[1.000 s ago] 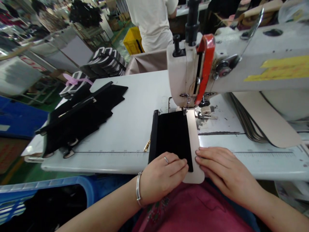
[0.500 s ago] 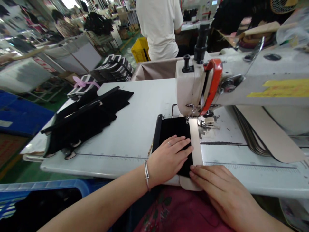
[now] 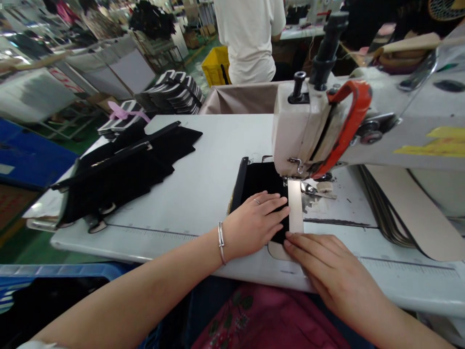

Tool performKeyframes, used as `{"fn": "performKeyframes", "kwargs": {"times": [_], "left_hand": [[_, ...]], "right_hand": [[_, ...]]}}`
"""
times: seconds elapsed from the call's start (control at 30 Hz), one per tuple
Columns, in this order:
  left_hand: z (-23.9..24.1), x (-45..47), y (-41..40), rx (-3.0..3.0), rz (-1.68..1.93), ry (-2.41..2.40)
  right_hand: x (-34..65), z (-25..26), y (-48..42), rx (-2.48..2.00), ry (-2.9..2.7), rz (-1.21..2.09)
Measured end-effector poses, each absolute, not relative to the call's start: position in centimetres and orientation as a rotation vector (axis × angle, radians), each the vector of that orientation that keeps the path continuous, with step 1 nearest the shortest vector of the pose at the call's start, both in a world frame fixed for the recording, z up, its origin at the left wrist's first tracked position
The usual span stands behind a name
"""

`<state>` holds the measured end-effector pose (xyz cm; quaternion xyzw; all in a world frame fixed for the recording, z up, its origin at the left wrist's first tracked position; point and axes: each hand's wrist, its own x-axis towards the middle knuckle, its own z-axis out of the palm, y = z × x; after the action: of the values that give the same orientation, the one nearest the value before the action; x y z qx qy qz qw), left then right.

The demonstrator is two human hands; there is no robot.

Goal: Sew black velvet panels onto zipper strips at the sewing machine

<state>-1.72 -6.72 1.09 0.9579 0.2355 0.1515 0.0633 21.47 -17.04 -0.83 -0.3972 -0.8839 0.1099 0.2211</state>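
A black fabric piece (image 3: 259, 179) lies on a beige panel (image 3: 295, 208), whose bare strip shows along its right side. Their far end is beneath the needle area of a sewing machine (image 3: 296, 131). My left hand (image 3: 257, 223), with a ring and a bracelet at the wrist, rests flat on the fabric, fingers stretched out. At the near right corner my right hand (image 3: 327, 261) holds the panel's edge, fingertips touching the black fabric. Its thumb is hard to make out.
Overlapping black pieces (image 3: 123, 174) lie at the table's left. Beige panels (image 3: 410, 208) are stacked right of the needle. A blue basket (image 3: 65, 271) with black material stands at the lower left. Behind the table are a fabric-sided bin (image 3: 240, 99) and a person in white (image 3: 250, 39).
The fabric and panel have moved away from me, farther under the machine, and both hands have moved with them. The camera view has shifted slightly.
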Motion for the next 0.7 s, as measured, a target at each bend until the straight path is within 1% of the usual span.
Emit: {"fn": "performKeyframes", "kwargs": {"times": [0.17,0.37,0.7], "left_hand": [[1.1,-2.5,-7.7,2.831,0.615,0.547],[0.5,-2.6,-6.5,2.886,0.567,0.510],[0.9,-1.9,-4.0,2.970,0.479,0.544]], "right_hand": [[21.8,-1.0,-16.2,-1.085,-2.454,0.308],[22.0,-0.9,-15.0,-1.108,-2.460,0.315],[21.8,-0.2,-13.1,-1.138,-2.464,0.240]]}}
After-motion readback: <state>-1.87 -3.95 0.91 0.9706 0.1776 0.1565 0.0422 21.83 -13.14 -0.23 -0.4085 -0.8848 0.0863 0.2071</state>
